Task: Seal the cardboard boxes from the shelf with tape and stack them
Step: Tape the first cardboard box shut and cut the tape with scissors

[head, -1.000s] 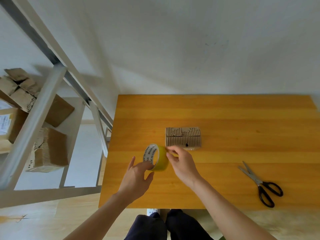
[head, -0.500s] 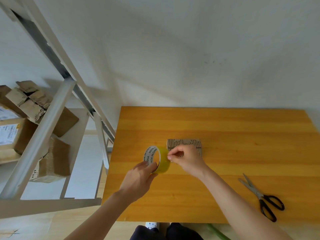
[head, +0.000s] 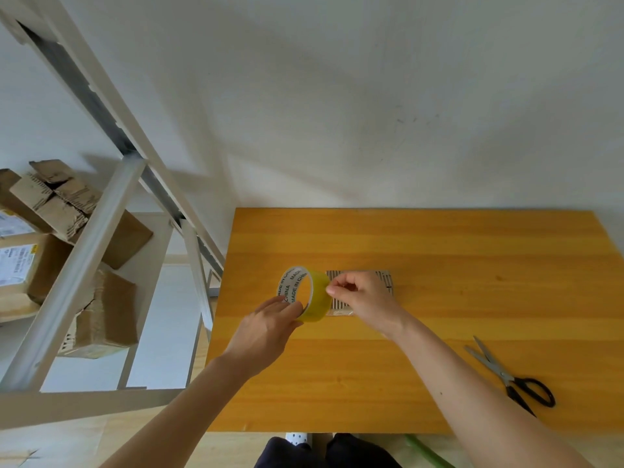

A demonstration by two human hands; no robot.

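While the cardboard box [head: 383, 278] lies flat near the middle of the table [head: 439, 248], partly hidden behind the right hand [head: 361, 295], the step in hand looks like freeing the tape's end. Just in front of the box I hold the yellow tape roll [head: 319, 295] upright above the tabletop. The left hand [head: 266, 329] grips its lower rim between thumb and fingers. The right hand's fingertips [head: 332, 290] pinch at the roll's outer face, on the side toward the box. I cannot tell whether a loose end has lifted. To do this well I would grip firmly with the left, peel slowly so the strip does not split, then draw it straight across the box's seam. Scissors [head: 510, 376] lie well to the right for the cut, and more boxes [head: 108, 312] wait on the shelf [head: 84, 231] at left.
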